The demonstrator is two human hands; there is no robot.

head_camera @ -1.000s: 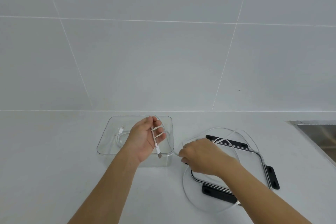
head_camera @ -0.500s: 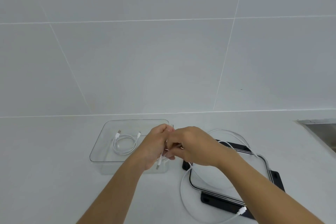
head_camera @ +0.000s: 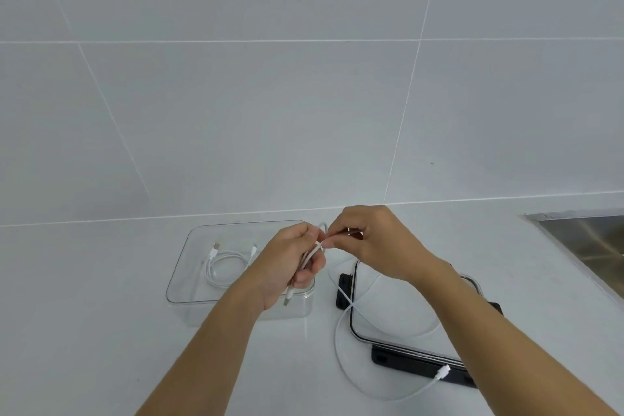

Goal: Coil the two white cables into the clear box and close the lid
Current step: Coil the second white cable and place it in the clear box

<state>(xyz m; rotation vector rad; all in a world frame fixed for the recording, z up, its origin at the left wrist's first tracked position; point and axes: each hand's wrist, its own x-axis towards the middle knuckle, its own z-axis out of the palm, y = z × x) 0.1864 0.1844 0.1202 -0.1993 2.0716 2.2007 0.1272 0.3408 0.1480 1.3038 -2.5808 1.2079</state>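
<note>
You were coiling the second cable, your left hand gripping its loops above the right end of the clear box and your right hand pinching the strand. The first cable lay coiled inside the box. The next move was probably to wind in the slack draped over the lid at right.

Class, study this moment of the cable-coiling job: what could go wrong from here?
The loose cable trails across the lid; winding it in might snag it on a black clip or drag the lid.
The loops gripped by the left hand could spring apart if the right hand lets go.
The coiled cable lying in the clear box leaves less room.
</note>
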